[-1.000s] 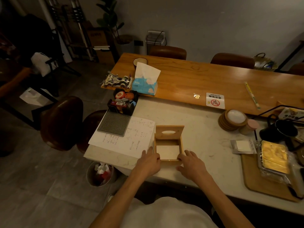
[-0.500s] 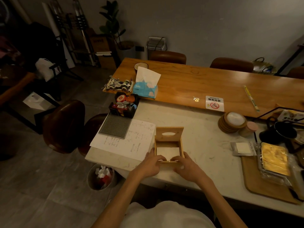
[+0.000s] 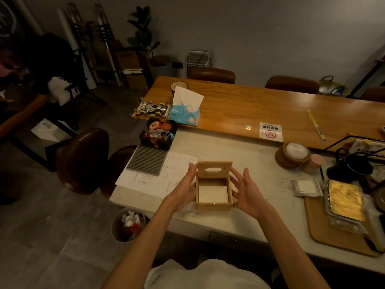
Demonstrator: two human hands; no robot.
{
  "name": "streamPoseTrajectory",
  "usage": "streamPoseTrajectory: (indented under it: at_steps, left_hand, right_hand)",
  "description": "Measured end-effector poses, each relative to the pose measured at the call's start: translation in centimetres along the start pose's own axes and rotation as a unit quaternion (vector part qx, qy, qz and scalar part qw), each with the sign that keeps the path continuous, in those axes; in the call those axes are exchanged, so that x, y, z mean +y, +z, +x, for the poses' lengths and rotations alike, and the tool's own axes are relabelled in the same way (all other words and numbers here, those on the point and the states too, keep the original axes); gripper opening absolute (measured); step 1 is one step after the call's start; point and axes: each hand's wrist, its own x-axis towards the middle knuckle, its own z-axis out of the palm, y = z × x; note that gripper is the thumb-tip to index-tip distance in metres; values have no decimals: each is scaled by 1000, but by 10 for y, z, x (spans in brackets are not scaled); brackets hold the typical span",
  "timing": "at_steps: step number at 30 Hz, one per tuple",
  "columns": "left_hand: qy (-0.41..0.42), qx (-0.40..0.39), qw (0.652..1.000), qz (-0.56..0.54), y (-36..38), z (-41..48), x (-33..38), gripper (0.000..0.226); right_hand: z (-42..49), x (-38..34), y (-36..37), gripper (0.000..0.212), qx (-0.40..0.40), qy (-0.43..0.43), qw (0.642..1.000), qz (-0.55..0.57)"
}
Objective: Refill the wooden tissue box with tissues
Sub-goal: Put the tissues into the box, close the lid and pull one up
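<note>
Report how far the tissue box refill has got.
Done: a white tissue stack lies inside the wooden tissue box. In hand: left hand and right hand, both open, flank its sides. Left: the slotted lid stands raised at the back and needs closing.

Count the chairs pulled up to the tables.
4 clearly: two dark seats at the left, the larger one and a smaller one tucked by the white table, and two chair backs behind the wooden table. More may sit at the far right edge.
</note>
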Motion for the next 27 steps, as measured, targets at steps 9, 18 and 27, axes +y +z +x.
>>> streamPoseTrajectory:
  at_steps: [9, 18, 27]
  left_hand:
    - [53, 70, 991, 102, -2, -7, -37, 74]
    - [79, 88, 980, 157, -3, 1, -47, 70]
    - [89, 99, 977, 168, -2, 5, -52, 66]
  right_hand:
    - [-7, 28, -4, 81, 76, -125, 951, -273]
    - [9, 42, 15, 33, 271, -277, 735, -557]
    - [45, 18, 71, 27, 192, -135, 553, -800]
